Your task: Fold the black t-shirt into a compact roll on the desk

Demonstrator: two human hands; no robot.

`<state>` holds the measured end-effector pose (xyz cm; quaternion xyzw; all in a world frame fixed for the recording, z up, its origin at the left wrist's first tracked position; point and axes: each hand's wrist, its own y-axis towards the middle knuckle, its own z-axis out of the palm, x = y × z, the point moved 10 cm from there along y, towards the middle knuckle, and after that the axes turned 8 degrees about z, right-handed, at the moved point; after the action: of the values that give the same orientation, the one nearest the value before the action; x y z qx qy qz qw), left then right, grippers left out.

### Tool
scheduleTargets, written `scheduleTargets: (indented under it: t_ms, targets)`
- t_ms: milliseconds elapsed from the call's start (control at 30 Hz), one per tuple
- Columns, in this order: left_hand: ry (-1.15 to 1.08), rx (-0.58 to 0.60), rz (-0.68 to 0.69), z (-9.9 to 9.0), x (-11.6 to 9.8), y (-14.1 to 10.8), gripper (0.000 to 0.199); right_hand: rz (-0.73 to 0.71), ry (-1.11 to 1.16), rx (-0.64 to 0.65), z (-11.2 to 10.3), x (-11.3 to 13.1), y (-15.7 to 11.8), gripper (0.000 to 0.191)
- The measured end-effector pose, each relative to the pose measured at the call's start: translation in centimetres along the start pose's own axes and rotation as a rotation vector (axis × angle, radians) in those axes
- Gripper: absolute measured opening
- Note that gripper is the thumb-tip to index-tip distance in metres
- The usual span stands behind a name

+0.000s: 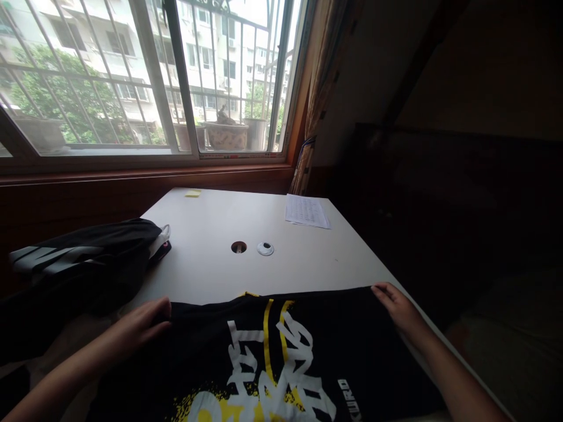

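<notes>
A black garment (202, 346), which looks like a T-shirt with white lettering and yellow stripes, is stretched out sideways over the near part of the white table. My left hand (149, 319) pinches its upper left corner, fingers curled. At the upper right corner, my right hand (396, 305) grips the cloth between thumb and fingers. The garment's upper edge runs nearly straight between the two hands, with a bit of yellow showing near its middle. Its lower part runs out of view at the bottom.
The white table (211, 217) has a round cable hole (238, 248) with its cap (265, 249) beside it. Printed papers (307, 211) and a yellow note (193, 193) lie at the far edge. Dark clothes (88, 252) are heaped at left. Beyond stands a barred window (185, 76) with a curtain (314, 105).
</notes>
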<state>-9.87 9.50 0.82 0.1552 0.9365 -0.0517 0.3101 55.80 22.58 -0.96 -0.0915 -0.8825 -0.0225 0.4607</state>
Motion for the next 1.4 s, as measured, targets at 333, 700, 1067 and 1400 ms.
scheduleTargets:
  t_ms: [333, 700, 1067, 1400]
  targets:
    - [-0.329, -0.156, -0.151, -2.1, -0.8, -2.4, 0.037, 0.046, 0.177, -0.145, -1.8, -0.8, -0.7, 0.044]
    - [-0.403, -0.253, -0.196, -3.0, -0.6, -1.5, 0.045, -0.002, 0.122, -0.269, -3.0, 2.0, -1.8, 0.036]
    - [-0.379, -0.164, -0.219, -1.2, 1.3, -0.4, 0.049, 0.054, -0.082, -0.158, -0.4, 0.8, -0.1, 0.033]
    - [-0.282, -0.069, -0.119, -0.9, 0.8, 1.2, 0.042, -0.449, -0.403, 0.29, 14.3, 18.8, -5.7, 0.024]
